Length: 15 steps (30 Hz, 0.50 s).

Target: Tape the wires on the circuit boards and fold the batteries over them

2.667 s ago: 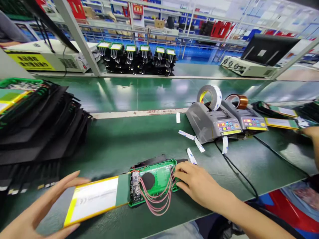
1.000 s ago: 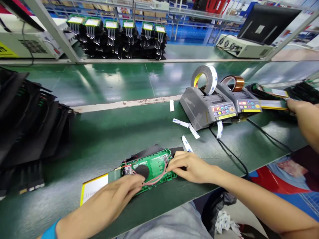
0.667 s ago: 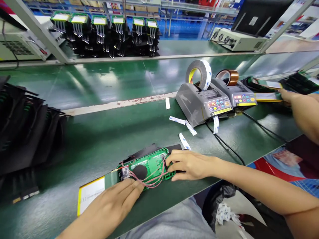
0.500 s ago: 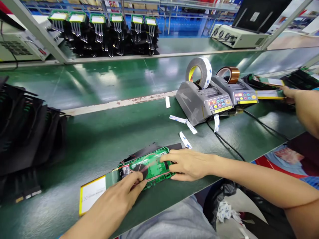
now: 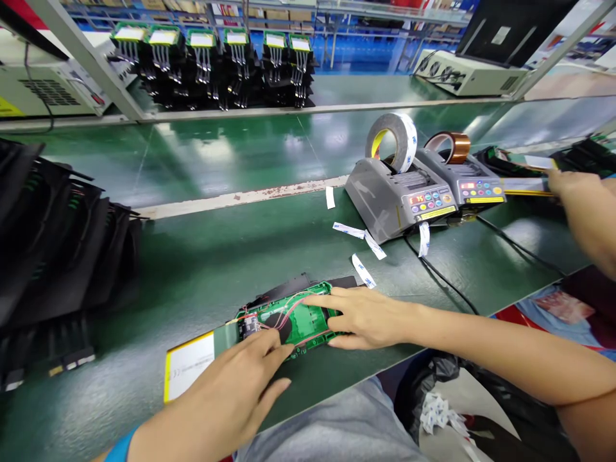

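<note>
A green plastic housing with a circuit board [image 5: 308,324] lies at the bench's front edge. Inside it are red wires [image 5: 287,316] and a dark round pad [image 5: 285,328]. My right hand [image 5: 368,319] grips the housing's right end, fingers over the top rim and thumb at the lower side. Over the lower left part rests my left hand [image 5: 250,369], its fingertips by the pad and wires, the thumb stretched away; nothing shows in its grasp. A flat white battery pack [image 5: 190,367] with yellow edges sticks out to the left, partly covered by my left hand.
Cut tape strips [image 5: 363,271] lie behind the housing. Two tape dispensers [image 5: 402,192] stand at the right, with cables in front. Black assemblies [image 5: 62,244] are stacked at left. A co-worker's hand [image 5: 575,192] is at far right. Below the edge hangs a black bag [image 5: 414,385].
My left thumb has moved away from the fingers, which were pinched at the pad and wires. The wires now loop higher across the housing. My right hand keeps its hold.
</note>
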Each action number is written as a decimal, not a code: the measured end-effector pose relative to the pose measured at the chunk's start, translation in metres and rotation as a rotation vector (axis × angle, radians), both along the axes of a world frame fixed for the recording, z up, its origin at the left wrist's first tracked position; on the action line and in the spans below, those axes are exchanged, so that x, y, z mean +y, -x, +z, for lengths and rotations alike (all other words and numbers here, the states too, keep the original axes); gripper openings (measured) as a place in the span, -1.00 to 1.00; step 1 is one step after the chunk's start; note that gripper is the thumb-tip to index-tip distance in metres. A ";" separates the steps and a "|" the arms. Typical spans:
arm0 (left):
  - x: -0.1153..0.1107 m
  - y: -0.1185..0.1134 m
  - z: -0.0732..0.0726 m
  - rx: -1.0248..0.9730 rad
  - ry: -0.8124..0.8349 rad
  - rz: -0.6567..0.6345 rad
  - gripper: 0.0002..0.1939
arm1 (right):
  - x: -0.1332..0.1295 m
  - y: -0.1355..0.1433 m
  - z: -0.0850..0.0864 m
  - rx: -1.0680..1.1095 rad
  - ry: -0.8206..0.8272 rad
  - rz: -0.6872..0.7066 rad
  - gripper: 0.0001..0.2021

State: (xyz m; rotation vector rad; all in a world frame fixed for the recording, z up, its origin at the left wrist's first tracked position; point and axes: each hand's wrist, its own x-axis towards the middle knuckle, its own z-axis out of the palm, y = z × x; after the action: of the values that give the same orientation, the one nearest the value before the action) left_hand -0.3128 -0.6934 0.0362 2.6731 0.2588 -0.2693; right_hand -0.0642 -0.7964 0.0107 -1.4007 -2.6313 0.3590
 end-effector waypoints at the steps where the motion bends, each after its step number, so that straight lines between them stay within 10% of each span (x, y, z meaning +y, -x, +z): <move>1: -0.001 0.001 -0.003 -0.025 -0.009 0.008 -0.71 | -0.001 0.000 -0.001 0.003 -0.017 -0.007 -0.69; 15: 0.014 0.021 -0.067 -0.408 -0.417 -0.055 -0.59 | -0.039 0.008 -0.043 0.264 -0.465 -0.359 -0.79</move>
State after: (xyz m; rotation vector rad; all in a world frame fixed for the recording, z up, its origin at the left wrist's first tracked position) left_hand -0.3336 -0.6791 -0.0306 3.0635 0.1213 0.3534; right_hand -0.0725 -0.8355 -0.0328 -1.4931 -2.0246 -0.1013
